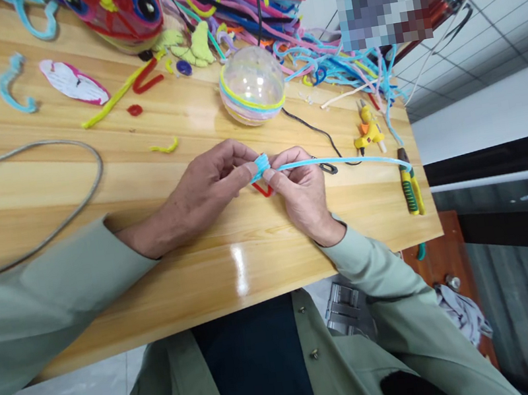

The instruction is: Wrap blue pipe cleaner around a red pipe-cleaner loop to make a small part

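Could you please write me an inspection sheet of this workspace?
Surface: wooden table, glossy, with a bright reflection near the front edge.
Job's things: blue fuzzy bundle between the fingers; a blue strand runs from the hands to the pliers; bent red piece at the fingers.
Clutter: heaped fuzzy stems at the back, clear ball with coloured bands, small loose pieces.
Grippers: left hand and right hand, bare, both pinching the bundle.
Cables: grey cable looping at left; thin black cord behind the right hand.
Surroundings: cloth beside the table; other people, nothing seen.
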### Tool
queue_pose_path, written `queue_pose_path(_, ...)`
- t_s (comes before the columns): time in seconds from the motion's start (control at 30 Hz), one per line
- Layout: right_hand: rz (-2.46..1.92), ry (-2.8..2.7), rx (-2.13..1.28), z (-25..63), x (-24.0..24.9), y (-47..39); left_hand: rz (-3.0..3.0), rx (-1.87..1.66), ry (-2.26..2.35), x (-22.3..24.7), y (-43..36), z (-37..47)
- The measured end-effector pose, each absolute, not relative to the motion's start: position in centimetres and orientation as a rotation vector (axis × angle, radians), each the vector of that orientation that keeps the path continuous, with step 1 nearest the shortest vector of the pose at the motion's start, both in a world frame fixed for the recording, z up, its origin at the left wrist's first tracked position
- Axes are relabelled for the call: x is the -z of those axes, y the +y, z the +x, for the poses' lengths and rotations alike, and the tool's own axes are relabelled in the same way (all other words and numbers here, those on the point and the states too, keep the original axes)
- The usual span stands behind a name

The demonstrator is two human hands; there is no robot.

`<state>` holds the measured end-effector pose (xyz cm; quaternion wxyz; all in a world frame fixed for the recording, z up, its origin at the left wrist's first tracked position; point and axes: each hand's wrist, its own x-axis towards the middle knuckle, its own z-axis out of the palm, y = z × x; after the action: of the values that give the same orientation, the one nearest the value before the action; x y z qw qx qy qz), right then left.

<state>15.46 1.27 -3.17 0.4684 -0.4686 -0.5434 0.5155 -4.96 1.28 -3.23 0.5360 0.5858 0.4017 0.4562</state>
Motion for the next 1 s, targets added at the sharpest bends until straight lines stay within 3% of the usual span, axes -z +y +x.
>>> queue_pose_path(1.0, -1.093, -1.303, -1.180, 16.03, 3.33, 1.82, 1.447, -1.080, 0.958, 4.20, 1.94, -4.82)
